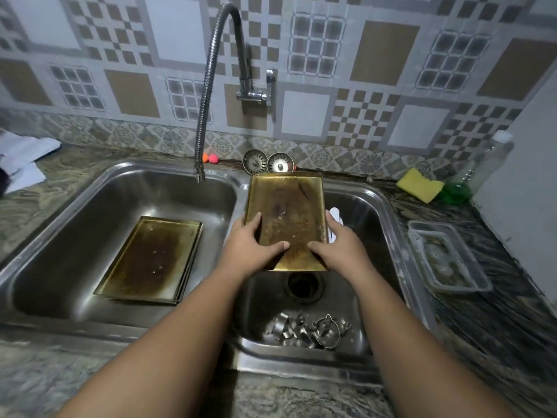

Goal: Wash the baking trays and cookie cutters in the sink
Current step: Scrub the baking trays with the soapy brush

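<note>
Double sink: the left basin holds stacked baking trays, flat, likely waiting their turn. Over the right basin a stained tray is tilted, far end at the back rim, probably so runoff reaches the drain. Left hand and right hand grip its side edges, thumbs pressed on its face and fingers curled round the rims. Cookie cutters lie heaped at the basin's near end, apart from the tray.

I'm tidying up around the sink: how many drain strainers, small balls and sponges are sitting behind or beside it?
Drain strainers: 2
Small balls: 2
Sponges: 1
Total: 5
</note>
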